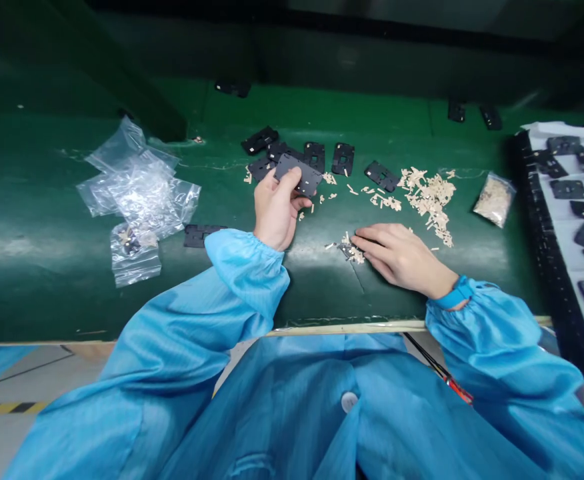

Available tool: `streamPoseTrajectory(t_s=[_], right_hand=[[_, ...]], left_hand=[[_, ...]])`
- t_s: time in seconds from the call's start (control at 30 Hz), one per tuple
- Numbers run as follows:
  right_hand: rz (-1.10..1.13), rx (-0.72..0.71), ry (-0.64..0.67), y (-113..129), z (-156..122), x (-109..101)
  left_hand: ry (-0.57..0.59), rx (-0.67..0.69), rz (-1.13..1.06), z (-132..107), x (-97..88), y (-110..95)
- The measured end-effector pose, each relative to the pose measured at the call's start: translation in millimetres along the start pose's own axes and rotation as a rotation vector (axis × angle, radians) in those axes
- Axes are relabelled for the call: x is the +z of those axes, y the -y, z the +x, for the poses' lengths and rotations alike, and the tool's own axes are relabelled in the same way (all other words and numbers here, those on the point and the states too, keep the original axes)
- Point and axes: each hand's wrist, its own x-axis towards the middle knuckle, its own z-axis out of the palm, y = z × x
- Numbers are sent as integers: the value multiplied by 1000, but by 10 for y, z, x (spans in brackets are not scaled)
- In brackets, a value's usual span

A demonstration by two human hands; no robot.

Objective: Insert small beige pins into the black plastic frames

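My left hand (pixel 279 207) grips a thin black plastic plate (pixel 299 175), thumb on top and fingers beneath, tilted above the table. My right hand (pixel 397 257) lies low over the green mat, its fingers stretched out and their tips at the edge of a small pile of beige strips (pixel 356 255). Some dark bits are mixed into that pile. The right thumb is mostly hidden. Just behind the held plate lie several similar black plates, among them an upright one (pixel 343 159) and a tilted one (pixel 382 176). A larger heap of beige strips (pixel 429 197) spreads behind my right hand.
Clear zip bags (pixel 142 183) are piled on the left, with a small bag of parts (pixel 135 253) in front. One black plate (pixel 199 235) lies near my left sleeve. Right of the heap is a filled bag (pixel 495 199). A white-lined tray (pixel 542 175) of black plates stands far right.
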Motion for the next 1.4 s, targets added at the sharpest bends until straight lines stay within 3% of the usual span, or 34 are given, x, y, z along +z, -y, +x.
streamPoseTrajectory(t_s=[0.17,0.27,0.37,0.53,0.63,0.8,1.1,1.27,1.4], right_hand=[[-102,62,-86,-246,-306,-75],[-232,223,-162,-312,-443,-164],[-239,360,-199,-168,-389,-178],[-33,411,-254,236,-126,-138],[87,384,-216,296,73,-135],[316,346,-131,118,410,-53],[324,348,-46,64,584,-20],[601,459,90,-114,676,-131],[887,477,82,-208,628,-132]], left_hand=[[-7,-12,15,-17,-4,-4],[-17,-4,30,-24,-3,-4],[-43,-6,50,-33,-3,-14],[-30,-29,70,-49,-10,-33],[-7,-38,70,-48,-8,-39],[-3,-54,63,-56,3,-39],[-1,-105,17,-72,13,-34],[143,-73,95,-110,-2,-65],[277,-140,150,-189,-13,-91]])
